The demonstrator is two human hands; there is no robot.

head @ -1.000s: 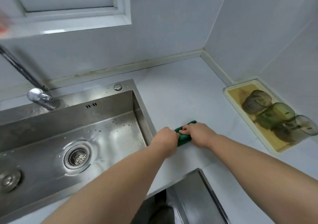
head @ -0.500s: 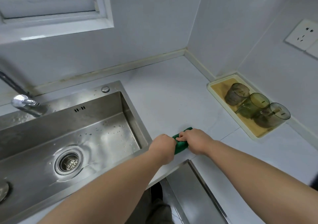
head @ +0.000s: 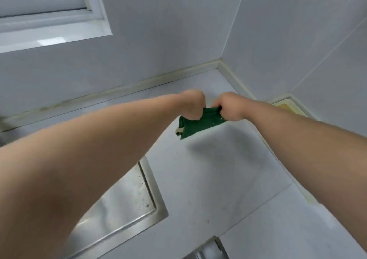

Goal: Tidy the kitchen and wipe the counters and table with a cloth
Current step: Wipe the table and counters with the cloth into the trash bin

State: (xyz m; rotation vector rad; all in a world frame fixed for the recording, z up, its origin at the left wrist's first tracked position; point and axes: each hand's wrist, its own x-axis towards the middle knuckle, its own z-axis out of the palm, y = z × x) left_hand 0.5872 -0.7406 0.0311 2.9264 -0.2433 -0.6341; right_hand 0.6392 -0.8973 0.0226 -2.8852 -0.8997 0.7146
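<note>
The left forearm covers most of the sink (head: 129,197) (only its right rim and a strip of basin show); the right forearm hides nearly all of the yellow tray (head: 286,106) by the right wall. Left hand (head: 191,104) and right hand (head: 230,106) each grip the top of the green cloth (head: 200,125), fingertips tucked from view; it hangs over the counter (head: 228,179) near the back right corner. Counter stretches broadly between sink rim and wall.
</note>
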